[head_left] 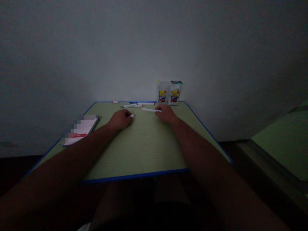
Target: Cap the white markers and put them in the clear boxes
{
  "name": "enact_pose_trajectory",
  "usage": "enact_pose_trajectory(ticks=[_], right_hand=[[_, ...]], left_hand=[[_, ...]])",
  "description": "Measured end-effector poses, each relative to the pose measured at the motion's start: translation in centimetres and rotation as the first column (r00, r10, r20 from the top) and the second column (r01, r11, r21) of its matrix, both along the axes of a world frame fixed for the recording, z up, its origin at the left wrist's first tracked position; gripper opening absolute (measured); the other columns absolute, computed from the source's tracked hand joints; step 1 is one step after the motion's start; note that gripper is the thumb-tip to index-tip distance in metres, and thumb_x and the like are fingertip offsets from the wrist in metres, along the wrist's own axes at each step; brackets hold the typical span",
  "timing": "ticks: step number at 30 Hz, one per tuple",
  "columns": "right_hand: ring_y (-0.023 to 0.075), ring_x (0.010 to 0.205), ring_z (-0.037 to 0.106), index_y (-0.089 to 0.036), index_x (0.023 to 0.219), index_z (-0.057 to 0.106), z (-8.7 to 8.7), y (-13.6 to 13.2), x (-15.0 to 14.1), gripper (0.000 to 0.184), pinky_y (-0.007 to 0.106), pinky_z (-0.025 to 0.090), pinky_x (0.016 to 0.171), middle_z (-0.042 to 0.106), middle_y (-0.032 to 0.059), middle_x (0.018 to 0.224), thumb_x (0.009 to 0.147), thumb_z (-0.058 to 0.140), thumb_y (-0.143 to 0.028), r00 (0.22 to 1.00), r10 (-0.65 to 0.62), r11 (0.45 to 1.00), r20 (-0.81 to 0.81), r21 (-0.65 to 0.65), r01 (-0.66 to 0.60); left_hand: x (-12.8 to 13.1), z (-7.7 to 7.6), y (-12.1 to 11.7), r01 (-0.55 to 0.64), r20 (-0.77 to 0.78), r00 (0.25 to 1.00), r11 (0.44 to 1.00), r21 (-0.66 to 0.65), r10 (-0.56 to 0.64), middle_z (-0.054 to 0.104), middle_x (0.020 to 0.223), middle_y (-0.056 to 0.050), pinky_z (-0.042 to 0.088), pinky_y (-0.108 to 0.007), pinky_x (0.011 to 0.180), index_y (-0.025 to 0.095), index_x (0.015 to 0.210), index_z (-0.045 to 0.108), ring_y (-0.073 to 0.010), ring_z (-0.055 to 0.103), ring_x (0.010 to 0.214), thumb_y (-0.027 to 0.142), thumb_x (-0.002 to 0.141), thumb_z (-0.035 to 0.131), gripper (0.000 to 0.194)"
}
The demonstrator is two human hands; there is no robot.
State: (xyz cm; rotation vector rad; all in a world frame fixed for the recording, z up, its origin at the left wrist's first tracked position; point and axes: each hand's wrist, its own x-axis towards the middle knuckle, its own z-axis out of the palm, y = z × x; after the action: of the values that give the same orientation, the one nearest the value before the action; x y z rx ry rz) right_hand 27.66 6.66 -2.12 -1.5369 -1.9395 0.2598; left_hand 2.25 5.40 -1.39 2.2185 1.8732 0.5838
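My right hand (165, 113) is closed around the rear end of a white marker (147, 110), whose dark, uncapped-looking tip points left. My left hand (119, 119), also closed, pinches a small white marker cap (131, 115) between thumb and fingers. A gap separates the cap from the marker's tip. Both hands are low over the green tabletop (137, 147). Just behind them lie white markers (133, 106), with another marker (149, 103) along the back edge. A small white cap-like piece (115, 102) is farther left.
Two clear plastic cases stand at the back right: one (162, 91) looks nearly empty, the other (175, 93) is packed with markers. A white book or pad (84, 128), partly pixelated, lies at the left edge. A wall (125, 51) rises behind the blue-edged table.
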Motion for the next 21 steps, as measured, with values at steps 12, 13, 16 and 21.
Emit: enact_pose_trajectory(ticks=[12,13,16,21], right_hand=[[0.0167,0.078,0.061,-0.018,0.093,0.07,0.1,-0.7,-0.3,0.023,0.032,0.049,0.079,0.068,0.0026,0.087,0.071,0.069,-0.013,0.996,0.019,1.0,-0.085,-0.01,-0.02],[0.0165,0.077,0.061,-0.018,0.093,0.07,0.1,-0.8,-0.3,0.023,0.032,0.049,0.079,0.068,0.0024,0.087,0.071,0.07,-0.014,0.996,0.017,1.0,-0.087,-0.012,-0.019],[0.0167,0.078,0.06,-0.017,0.093,0.071,0.3,-0.8,-0.3,0.021,0.032,0.048,0.078,0.068,0.0021,0.086,0.072,0.069,-0.017,0.996,0.023,0.999,-0.083,-0.03,-0.026],[0.0171,0.079,0.062,-0.016,0.096,0.074,0.5,-1.0,-0.3,0.023,0.033,0.049,0.08,0.069,0.0036,0.088,0.075,0.066,-0.018,0.993,0.011,0.997,-0.114,-0.073,-0.02]], left_hand=[[-1.4,0.5,-1.4,-0.034,0.272,0.962,0.996,0.082,0.01,0.075,0.096,-0.007,0.05,-0.036,0.083,0.021,0.094,0.072,-0.0226,0.066,0.085,0.025,0.076,0.063,0.02],[-1.4,0.5,-1.4,-0.036,0.276,0.961,0.996,0.076,0.014,0.075,0.096,-0.007,0.05,-0.035,0.083,0.02,0.094,0.072,-0.0225,0.066,0.085,0.025,0.076,0.063,0.021],[-1.3,0.6,-1.5,-0.039,0.284,0.959,0.997,0.068,0.018,0.075,0.099,-0.007,0.05,-0.035,0.085,0.02,0.096,0.072,-0.0219,0.066,0.085,0.024,0.077,0.063,0.022],[-1.1,0.7,-1.5,-0.043,0.283,0.959,0.996,0.082,0.019,0.075,0.098,-0.006,0.051,-0.035,0.085,0.021,0.095,0.071,-0.0216,0.066,0.086,0.019,0.077,0.062,0.02]])
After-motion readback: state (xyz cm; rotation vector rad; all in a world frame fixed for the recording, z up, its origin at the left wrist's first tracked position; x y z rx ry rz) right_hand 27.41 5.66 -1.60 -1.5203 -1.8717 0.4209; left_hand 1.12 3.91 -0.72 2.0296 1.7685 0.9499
